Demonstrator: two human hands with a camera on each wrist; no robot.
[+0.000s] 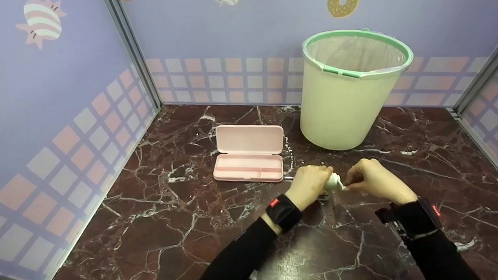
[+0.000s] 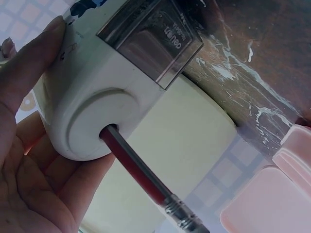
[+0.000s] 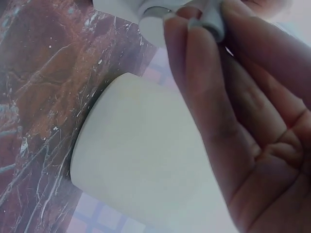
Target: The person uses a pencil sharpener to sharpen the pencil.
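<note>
My left hand (image 1: 308, 185) grips a white pencil sharpener (image 2: 97, 73) just in front of the bin, thumb on one side and fingers on the other. A red and dark-striped pencil (image 2: 141, 170) sticks out of the sharpener's round hole, its metal ferrule pointing away. On the sharpener's side is a clear, dark-tinted shavings drawer (image 2: 155, 46). At the sharpener's opposite end, my right hand (image 1: 374, 179) pinches the small crank handle (image 3: 213, 23) between thumb and fingertips. The pencil's tip is hidden inside the sharpener.
A pink pencil case (image 1: 250, 178) lies with its lid up, left of my hands. Behind them stands a tall pale bin (image 1: 339, 108) with a green rim and a clear liner. Patterned panels (image 1: 230, 82) border the dark marbled table (image 1: 161, 226).
</note>
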